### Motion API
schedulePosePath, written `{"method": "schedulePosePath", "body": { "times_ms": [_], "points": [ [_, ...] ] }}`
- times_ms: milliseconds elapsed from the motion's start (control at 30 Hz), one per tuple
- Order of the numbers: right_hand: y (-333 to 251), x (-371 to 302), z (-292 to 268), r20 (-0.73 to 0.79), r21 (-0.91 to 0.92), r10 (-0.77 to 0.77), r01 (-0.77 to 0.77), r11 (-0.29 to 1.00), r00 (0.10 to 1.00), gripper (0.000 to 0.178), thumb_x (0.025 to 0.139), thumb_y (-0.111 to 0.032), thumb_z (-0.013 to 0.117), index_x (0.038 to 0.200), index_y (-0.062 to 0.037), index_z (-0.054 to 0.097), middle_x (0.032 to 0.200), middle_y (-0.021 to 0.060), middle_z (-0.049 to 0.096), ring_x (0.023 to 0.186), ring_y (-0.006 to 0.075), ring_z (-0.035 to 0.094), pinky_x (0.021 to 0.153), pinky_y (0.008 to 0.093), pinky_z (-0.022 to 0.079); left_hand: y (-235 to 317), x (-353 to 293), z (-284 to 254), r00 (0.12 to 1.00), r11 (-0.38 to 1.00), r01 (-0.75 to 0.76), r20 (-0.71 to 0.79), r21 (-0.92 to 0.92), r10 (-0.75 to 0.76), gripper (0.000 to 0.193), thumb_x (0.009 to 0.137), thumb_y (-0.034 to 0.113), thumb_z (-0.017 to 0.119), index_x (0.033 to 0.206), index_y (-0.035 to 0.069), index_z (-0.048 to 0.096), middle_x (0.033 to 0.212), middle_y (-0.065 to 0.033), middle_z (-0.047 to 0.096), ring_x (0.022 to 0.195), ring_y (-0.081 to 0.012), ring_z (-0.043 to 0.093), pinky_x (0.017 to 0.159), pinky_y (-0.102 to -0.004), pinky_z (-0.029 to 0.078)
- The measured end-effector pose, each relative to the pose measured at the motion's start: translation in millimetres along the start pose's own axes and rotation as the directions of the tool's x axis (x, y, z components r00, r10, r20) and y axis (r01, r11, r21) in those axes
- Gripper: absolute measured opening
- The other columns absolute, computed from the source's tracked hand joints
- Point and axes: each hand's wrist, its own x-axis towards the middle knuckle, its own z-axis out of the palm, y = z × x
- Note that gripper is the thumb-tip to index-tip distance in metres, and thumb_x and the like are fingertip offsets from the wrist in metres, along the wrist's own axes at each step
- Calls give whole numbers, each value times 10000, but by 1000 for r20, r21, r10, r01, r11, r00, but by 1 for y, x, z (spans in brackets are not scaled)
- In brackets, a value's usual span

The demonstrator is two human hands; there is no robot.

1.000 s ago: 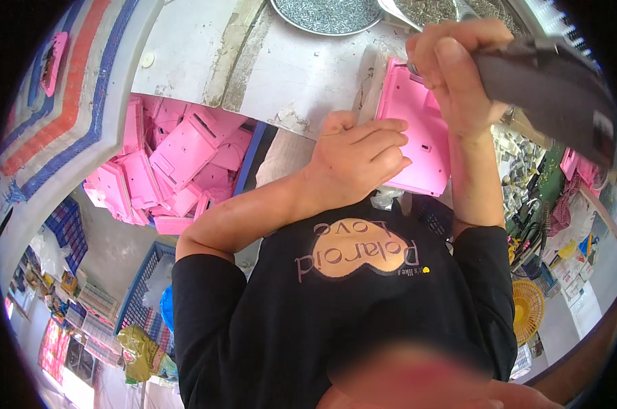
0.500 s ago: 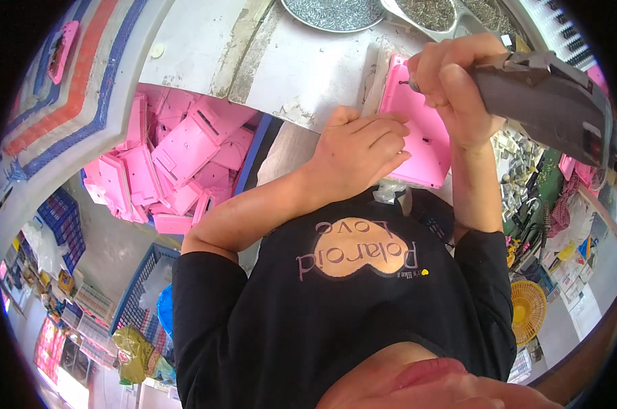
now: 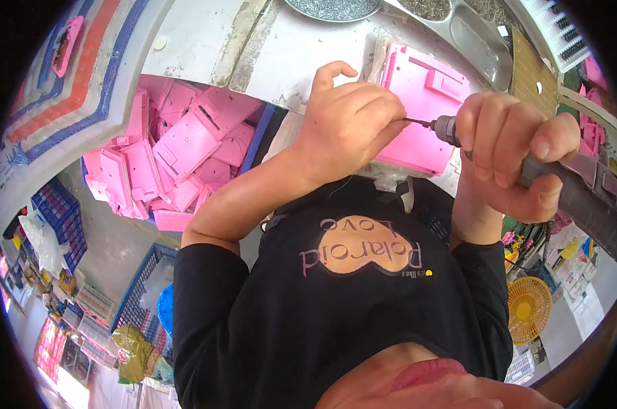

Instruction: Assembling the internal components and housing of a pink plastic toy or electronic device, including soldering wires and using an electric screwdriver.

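My right hand (image 3: 516, 153) is wrapped round a dark electric screwdriver (image 3: 577, 187), tilted so that its thin bit points left. At the tip of that bit, my left hand (image 3: 352, 126) pinches its thumb and fingers together, the index or another finger raised in a hook. Whatever lies in the pinch is too small or too hidden to name. Below both hands a pink plastic casing (image 3: 421, 92) lies on the worktable, a raised rectangular part near its far right. My left hand covers part of the casing's left edge.
Left of me a blue-edged bin holds a heap of pink casings (image 3: 186, 146). Along the far edge stand a round metal dish of screws (image 3: 334, 8) and a divided metal tray (image 3: 482, 44). A blue basket (image 3: 134, 290) and yellow basket (image 3: 530, 310) sit lower down.
The screwdriver has come away from the casing, swung over and moved right. My left hand has lifted off the casing and closed its fingers at the bit's tip.
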Motion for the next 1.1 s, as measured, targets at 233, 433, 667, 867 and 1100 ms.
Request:
{"method": "schedulePosePath", "body": {
  "times_ms": [233,433,667,867,1100],
  "points": [
    [-2,0,-1,42,27,-23,22,999,999,331,1035,-396,551,1266,-159,551,703,-86,527,554,53,481,595,265,387,0,11,-14,988,992,-97,129,78,87,199,770,131,842,924,114,718,952,-28,756,925,-188,714,925,-399,393],
    [22,-15,25,-115,23,28,-26,999,993,290,1022,-340,579,1203,-117,538,663,-41,502,549,110,468,581,304,401,-107,77,-34,996,939,82,-6,333,-85,114,820,195,735,852,91,771,1047,-104,697,1041,-294,616,963,-477,424],
    [36,-28,40,-179,-82,117,-134,988,977,200,935,-79,684,1042,-41,519,741,70,595,655,159,586,600,324,488,-123,80,-21,991,830,130,-81,542,-102,112,810,230,739,810,127,785,1045,-44,700,1123,-264,576,961,-522,379],
    [47,-31,50,-111,-217,93,-116,969,989,224,950,-92,702,983,-45,485,675,71,555,577,166,535,550,339,467,-136,84,-21,991,732,132,-76,669,-109,134,832,240,732,833,111,769,997,-51,722,1046,-262,598,933,-528,387],
    [21,-23,30,-122,-221,59,-85,972,991,319,1011,-391,626,1148,-119,532,697,-8,533,554,134,469,555,352,416,-112,53,-20,999,945,30,6,327,-34,168,835,256,756,916,109,749,982,-58,718,1008,-258,619,941,-502,401]
  ]
}}
